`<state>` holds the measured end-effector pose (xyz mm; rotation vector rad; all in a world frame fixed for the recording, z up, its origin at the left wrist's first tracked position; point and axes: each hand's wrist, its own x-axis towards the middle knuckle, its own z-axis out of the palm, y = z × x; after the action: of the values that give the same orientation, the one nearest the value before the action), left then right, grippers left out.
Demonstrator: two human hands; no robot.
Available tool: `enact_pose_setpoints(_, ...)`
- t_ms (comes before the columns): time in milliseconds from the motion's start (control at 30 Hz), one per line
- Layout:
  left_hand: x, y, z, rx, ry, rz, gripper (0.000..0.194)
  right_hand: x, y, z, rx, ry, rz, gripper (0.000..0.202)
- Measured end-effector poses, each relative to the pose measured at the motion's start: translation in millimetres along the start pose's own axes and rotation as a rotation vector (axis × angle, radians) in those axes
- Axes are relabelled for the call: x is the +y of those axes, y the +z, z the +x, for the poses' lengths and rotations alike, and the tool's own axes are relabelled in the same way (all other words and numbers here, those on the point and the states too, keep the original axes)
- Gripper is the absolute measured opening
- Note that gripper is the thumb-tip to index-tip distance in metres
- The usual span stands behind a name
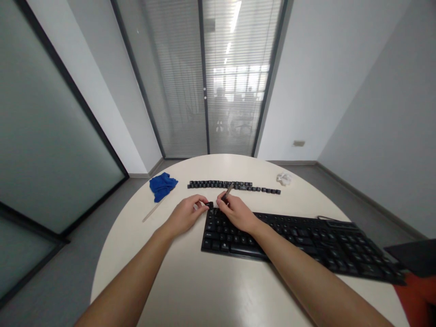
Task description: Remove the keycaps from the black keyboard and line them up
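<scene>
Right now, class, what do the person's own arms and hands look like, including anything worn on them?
The left hand and right hand are ungloved. The left forearm and right forearm are bare too, slim at the wrist and broader toward the elbow. No sleeve, watch or bracelet shows; small details such as rings are hard to tell.

Soft, even light on the round table [177,281]; brightest glow through the blinds [238,72] beyond it; pale sheen on its near side; walls [344,68] beside it skewed by wide-angle distortion.
</scene>
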<state>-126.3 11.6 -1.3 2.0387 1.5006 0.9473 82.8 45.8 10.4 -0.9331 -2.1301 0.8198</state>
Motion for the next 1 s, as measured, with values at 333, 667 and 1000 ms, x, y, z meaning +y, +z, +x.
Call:
enact_pose_setpoints(333, -48, -13.9, 11, 0.320, -0.154, 0.354, 0.024, 11, 3, 2, 0.050, 0.053, 0.006, 0.027)
enact_pose_setpoints(667, -46, -17.4, 18, 0.253, -0.237, 0.590, 0.018, 12, 3, 1, 0.032, 0.052, 0.006, 0.034)
enact_pose_setpoints(1000, -46, -16.7, 26, 0.237, -0.241, 0.665, 0.021, 11, 4, 2, 0.022, 0.051, -0.014, 0.034)
